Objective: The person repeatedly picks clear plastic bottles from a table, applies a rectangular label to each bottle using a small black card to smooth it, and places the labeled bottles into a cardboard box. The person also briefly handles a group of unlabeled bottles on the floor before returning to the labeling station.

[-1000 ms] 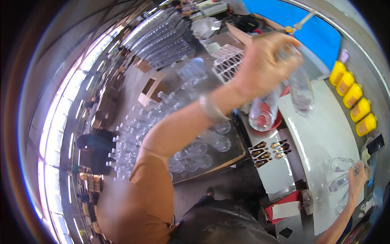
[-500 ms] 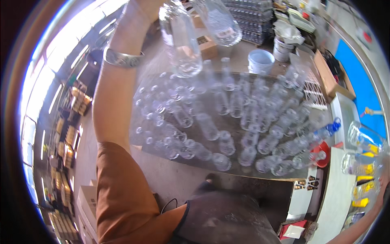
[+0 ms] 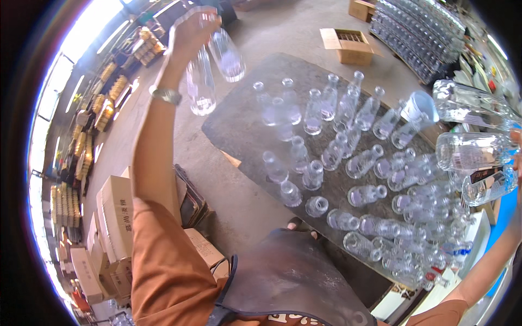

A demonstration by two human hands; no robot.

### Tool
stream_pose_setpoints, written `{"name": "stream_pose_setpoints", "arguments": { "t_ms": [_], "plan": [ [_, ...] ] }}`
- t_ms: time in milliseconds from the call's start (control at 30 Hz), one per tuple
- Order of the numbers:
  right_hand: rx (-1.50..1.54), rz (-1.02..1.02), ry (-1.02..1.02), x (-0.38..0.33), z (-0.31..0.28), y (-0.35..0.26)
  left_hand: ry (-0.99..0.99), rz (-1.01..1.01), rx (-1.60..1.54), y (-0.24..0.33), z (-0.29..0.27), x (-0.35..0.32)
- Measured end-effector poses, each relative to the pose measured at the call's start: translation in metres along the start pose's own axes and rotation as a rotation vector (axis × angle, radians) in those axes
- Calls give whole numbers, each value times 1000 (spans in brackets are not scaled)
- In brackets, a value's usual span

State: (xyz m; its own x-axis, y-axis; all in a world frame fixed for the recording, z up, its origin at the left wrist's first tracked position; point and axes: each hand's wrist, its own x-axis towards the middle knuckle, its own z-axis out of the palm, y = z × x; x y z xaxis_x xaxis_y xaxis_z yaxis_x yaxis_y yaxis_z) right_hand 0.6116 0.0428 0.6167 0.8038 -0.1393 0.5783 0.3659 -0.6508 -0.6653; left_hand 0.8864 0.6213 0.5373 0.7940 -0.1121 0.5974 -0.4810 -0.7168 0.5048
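Observation:
My left hand (image 3: 190,32) is raised at the upper left, shut on the necks of two clear glass bottles (image 3: 200,84) that hang down just past the left corner of a grey table (image 3: 234,125). Many empty clear bottles (image 3: 312,111) stand on that table, packed tighter toward the right. At the right rim only the edge of my right hand (image 3: 516,157) shows, and it holds three clear bottles (image 3: 470,149) lying sideways above the table's right end.
An open cardboard box (image 3: 348,43) sits on the concrete floor beyond the table, next to stacked rows of bottles (image 3: 418,27). A white cup (image 3: 421,106) stands among the bottles. Cardboard boxes (image 3: 117,212) pile up at my left. A grey apron (image 3: 288,282) covers my front.
My left hand has carried its two bottles from the white counter on the right, across the table, to its left corner. My right hand's bottles have come into view.

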Motion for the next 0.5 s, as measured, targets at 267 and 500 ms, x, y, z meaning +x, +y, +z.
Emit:
{"name": "stream_pose_setpoints", "arguments": {
  "t_ms": [267,500],
  "plan": [
    [-144,-45,-169,75,121,5,-86,-302,22,-90,34,-124],
    [-310,-106,-217,155,234,-5,-330,-270,-141,-122,92,-173]
  ]
}}
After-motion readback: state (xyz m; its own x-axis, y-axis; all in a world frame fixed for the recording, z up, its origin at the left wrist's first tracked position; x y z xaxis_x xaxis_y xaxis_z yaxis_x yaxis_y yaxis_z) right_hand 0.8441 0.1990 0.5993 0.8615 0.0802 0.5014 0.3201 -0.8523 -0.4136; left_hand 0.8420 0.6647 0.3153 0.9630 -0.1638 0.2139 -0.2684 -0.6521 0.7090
